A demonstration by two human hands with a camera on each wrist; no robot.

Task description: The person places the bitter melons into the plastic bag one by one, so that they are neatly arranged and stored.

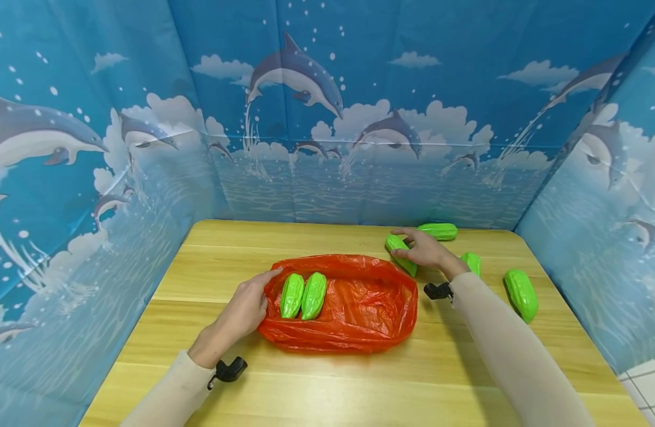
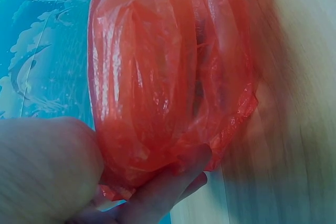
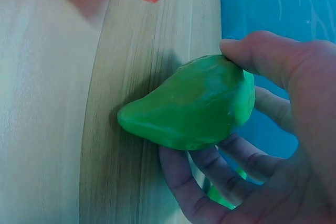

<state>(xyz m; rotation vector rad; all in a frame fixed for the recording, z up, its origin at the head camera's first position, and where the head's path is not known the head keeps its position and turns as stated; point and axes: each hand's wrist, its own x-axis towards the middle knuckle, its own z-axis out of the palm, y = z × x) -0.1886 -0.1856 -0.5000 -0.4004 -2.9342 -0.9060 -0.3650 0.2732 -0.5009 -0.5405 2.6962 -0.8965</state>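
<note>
An orange-red plastic bag (image 1: pixel 354 344) lies spread wide on the table, its mouth facing up. Side by side in its left end are two glossy, ridged green bitter melons (image 1: pixel 292 295). At the bag's left rim, my left hand (image 1: pixel 247 302) pinches the thin plastic, which bulges past the thumb and fingers in the left wrist view. Beyond the bag's far right corner, my right hand (image 1: pixel 426 248) holds another bitter melon (image 3: pixel 184 106), with the thumb on one side and fingers around the other. That melon's tapered end points away from the palm.
Behind my right hand a bitter melon (image 1: pixel 439 231) lies near the back edge. One more melon (image 1: pixel 471 264) is partly hidden by the right forearm, and another (image 1: pixel 521 295) lies farther right. Dolphin-print curtains (image 1: pixel 370 190) enclose the wooden table (image 1: pixel 317 391) at the back and sides.
</note>
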